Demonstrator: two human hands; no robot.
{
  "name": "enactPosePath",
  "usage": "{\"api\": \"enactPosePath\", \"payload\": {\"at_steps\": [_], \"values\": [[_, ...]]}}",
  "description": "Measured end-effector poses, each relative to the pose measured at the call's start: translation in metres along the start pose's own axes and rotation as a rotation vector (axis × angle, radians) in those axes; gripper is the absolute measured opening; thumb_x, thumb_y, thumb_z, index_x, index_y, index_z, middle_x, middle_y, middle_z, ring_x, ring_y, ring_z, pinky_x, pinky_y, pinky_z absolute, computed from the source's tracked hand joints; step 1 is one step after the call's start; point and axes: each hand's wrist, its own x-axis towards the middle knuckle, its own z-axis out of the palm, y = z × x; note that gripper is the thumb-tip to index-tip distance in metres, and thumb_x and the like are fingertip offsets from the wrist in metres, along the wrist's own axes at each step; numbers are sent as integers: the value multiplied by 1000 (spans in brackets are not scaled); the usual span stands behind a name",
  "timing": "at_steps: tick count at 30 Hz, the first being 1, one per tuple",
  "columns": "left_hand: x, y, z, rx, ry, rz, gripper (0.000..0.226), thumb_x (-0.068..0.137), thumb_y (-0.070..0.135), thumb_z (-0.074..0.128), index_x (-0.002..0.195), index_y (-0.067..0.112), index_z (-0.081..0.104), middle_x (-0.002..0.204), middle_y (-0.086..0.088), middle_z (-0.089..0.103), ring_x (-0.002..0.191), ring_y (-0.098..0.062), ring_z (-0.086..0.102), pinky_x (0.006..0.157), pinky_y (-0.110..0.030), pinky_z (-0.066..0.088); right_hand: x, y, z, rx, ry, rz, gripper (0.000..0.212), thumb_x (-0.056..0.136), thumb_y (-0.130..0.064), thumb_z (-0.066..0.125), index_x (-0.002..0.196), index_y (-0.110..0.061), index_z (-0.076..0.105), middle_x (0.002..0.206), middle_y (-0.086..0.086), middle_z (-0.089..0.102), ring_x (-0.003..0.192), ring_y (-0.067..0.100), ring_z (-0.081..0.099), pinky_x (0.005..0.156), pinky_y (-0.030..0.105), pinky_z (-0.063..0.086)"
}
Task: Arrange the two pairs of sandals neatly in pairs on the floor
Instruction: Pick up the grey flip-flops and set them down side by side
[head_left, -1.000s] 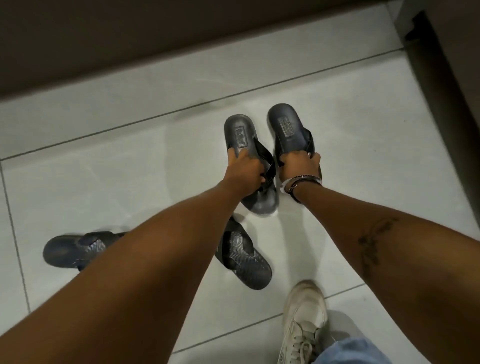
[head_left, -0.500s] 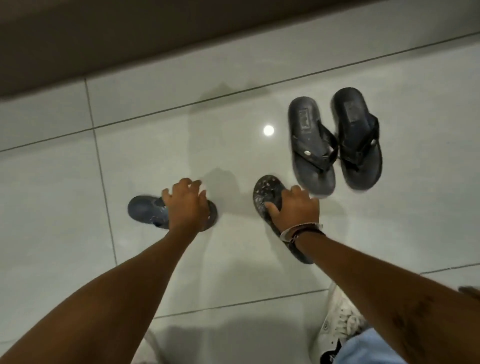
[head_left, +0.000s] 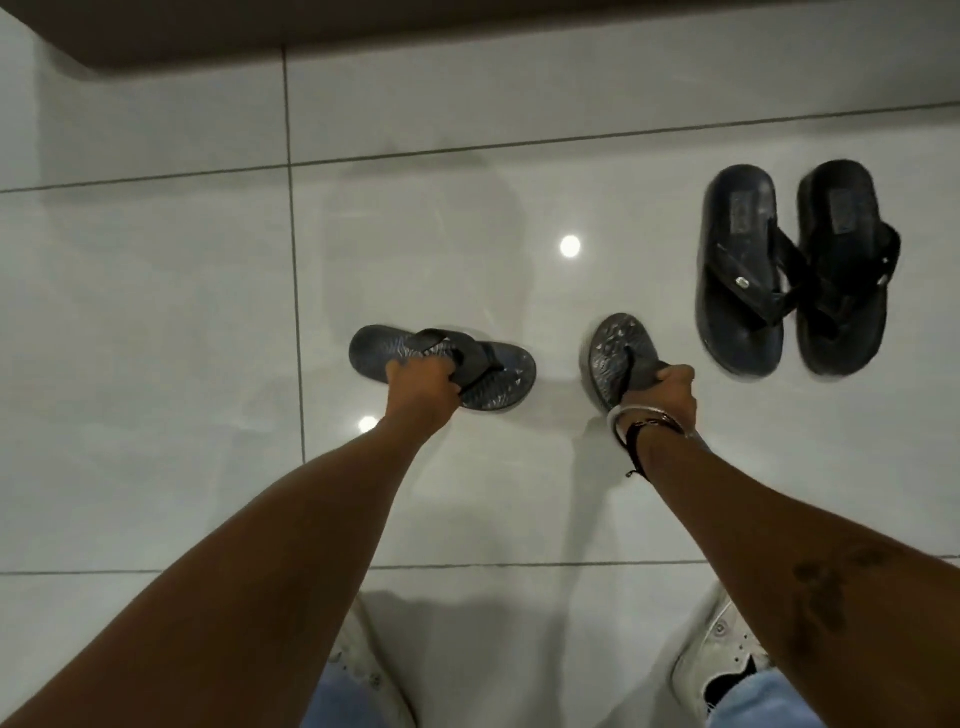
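Spanning the whole view: glossy white tiled floor (head_left: 156, 322), grout lines crossing, ceiling lights reflected, so likely slick under a rubber sole.

Plain black flip-flop pair (head_left: 789, 270) at 2 o'clock: side by side, touching or nearly so, parallel, lying flat. Looks done.

Patterned flip-flop pair is unsorted. Left patterned flip-flop (head_left: 441, 366) just left of centre, lying crosswise with its long axis running 9 to 3. Right patterned flip-flop (head_left: 615, 356) just right of centre, pointing roughly 11 o'clock. Well apart, not parallel. Can't tell whether either is lifted off the tile.

Left hand (head_left: 423, 384): fingers curled and clamped on the strap of the left one. Right hand (head_left: 667, 387), bangles on the wrist: fingers closed around the strap of the right one.

Handling guess: light foam or rubber, bendy sole, soft strap. Strap hold is fine for carrying but lets the sole swing; pinching the sole edge should give better aim when lining up.
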Motion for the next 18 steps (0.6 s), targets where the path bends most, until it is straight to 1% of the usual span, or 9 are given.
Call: {"api": "enactPosePath", "payload": {"at_steps": [2, 4, 7, 9, 11, 13, 14, 16, 18], "values": [[2, -5, -6, 20, -32, 36, 13, 89, 20, 56, 95, 17, 67, 91, -4, 71, 92, -26, 61, 87, -39, 30, -15, -8, 3, -131, 43, -204, 39, 78, -6, 61, 113, -10, 46, 111, 21, 60, 101, 38, 58, 85, 42, 47], [2, -15, -16, 107, -75, 134, 17, 90, 22, 54, 102, 17, 66, 97, -3, 71, 95, -25, 60, 87, -39, 31, -27, -8, 10, -271, -19, -413, 38, 76, -2, 58, 112, -9, 48, 102, 20, 62, 94, 39, 59, 81, 42, 47], [-3, -45, -39, 263, -90, 350, 18, 88, 13, 55, 101, 17, 67, 99, -4, 70, 94, -26, 60, 84, -38, 32, -40, -27, 16, -608, -85, -709, 42, 77, 5, 57, 116, -9, 51, 94, 18, 68, 88, 39, 63, 71, 38, 48], [-6, -70, -55, 313, -80, 464, 18, 82, 8, 62, 99, 9, 70, 100, -11, 70, 97, -31, 61, 90, -38, 36, -40, -47, 19, -800, -78, -948, 33, 81, 3, 56, 112, -8, 55, 93, 17, 70, 86, 38, 65, 71, 37, 49], [-6, -95, -72, 334, -65, 576, 26, 69, 7, 77, 94, 0, 72, 99, -18, 71, 100, -35, 64, 97, -36, 39, -43, -71, 30, -926, -111, -1176, 24, 84, 0, 56, 107, -4, 59, 97, 20, 69, 89, 37, 65, 77, 39, 50], [-5, -108, -87, 530, -27, 683, 36, 46, 10, 93, 77, 7, 75, 79, -12, 73, 81, -32, 69, 87, -45, 50, -42, -93, 41, -1052, -117, -1365, 22, 81, -1, 64, 103, -2, 60, 92, 22, 69, 84, 37, 66, 76, 40, 51], [-5, -116, -94, 577, -29, 699, 37, 41, 11, 95, 71, 10, 75, 72, -8, 72, 75, -31, 68, 82, -47, 52, -44, -104, 49, -1136, -118, -1428, 27, 80, -3, 66, 106, -2, 59, 91, 21, 70, 81, 36, 67, 75, 39, 51], [-1, -128, -100, 693, -82, 655, 25, 56, 12, 90, 76, 12, 75, 74, -3, 72, 81, -27, 67, 87, -47, 49, -49, -123, 69, -1294, -174, -1483, 37, 87, -10, 59, 124, -6, 50, 101, 18, 69, 89, 35, 66, 85, 39, 46], [4, -138, -102, 803, -113, 615, 12, 76, 11, 75, 87, 13, 73, 84, -2, 72, 94, -26, 63, 98, -47, 41, -58, -140, 92, -1356, -229, -1524, 38, 91, -13, 53, 127, -9, 46, 105, 16, 68, 94, 33, 64, 92, 39, 41]]}}
